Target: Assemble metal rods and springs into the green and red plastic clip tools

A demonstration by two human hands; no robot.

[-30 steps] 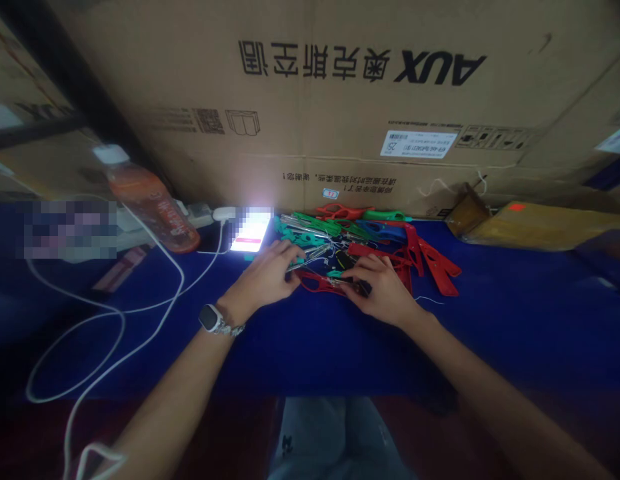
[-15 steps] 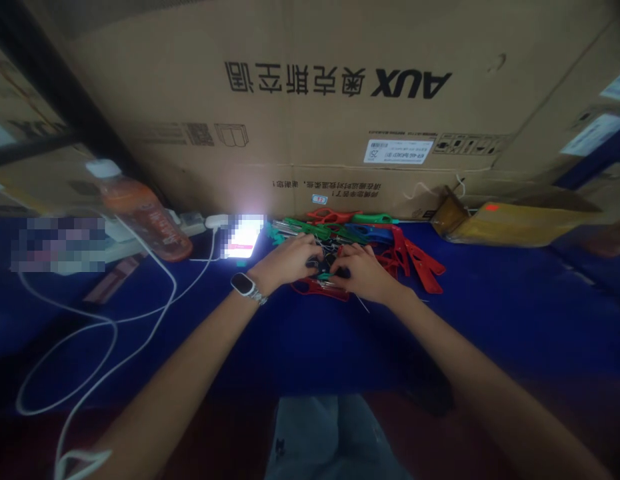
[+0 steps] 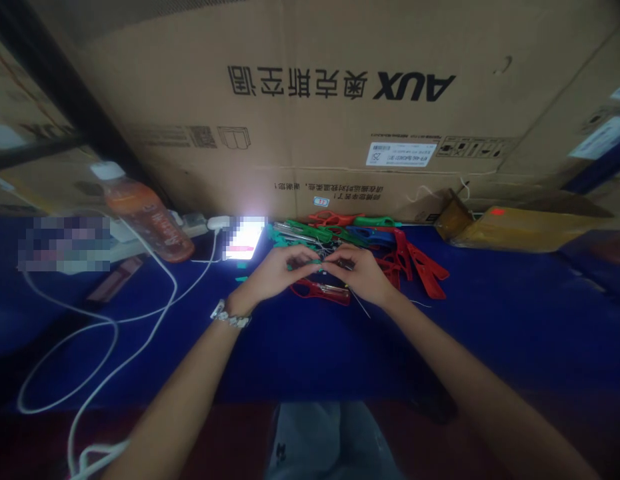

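My left hand (image 3: 285, 268), with a watch band on its wrist, is closed in a pinch on a small green piece (image 3: 315, 262). Almost fingertip to fingertip with it, my right hand (image 3: 360, 270) is also pinched closed; what lies in its fingers is too small to make out. Both hands are just above the near side of a pile of plastic lighter-like casings. A red casing with a metal part (image 3: 323, 291) lies below the fingertips. Behind them are green casings (image 3: 310, 231) and a blue casing (image 3: 373, 235). Red casings (image 3: 424, 268) lie to the right.
A lit phone (image 3: 245, 239) lies left of the pile, beside a white cable (image 3: 171, 293). Further left leans a drink bottle (image 3: 149, 217). A large cardboard box (image 3: 310, 120) walls off the back. A yellow package (image 3: 530, 228) lies at the right on the blue tabletop (image 3: 310, 360).
My hands have come together at the fingertips and lifted slightly off the pile. My left wrist has turned, so the watch face no longer shows. The view has shifted slightly.
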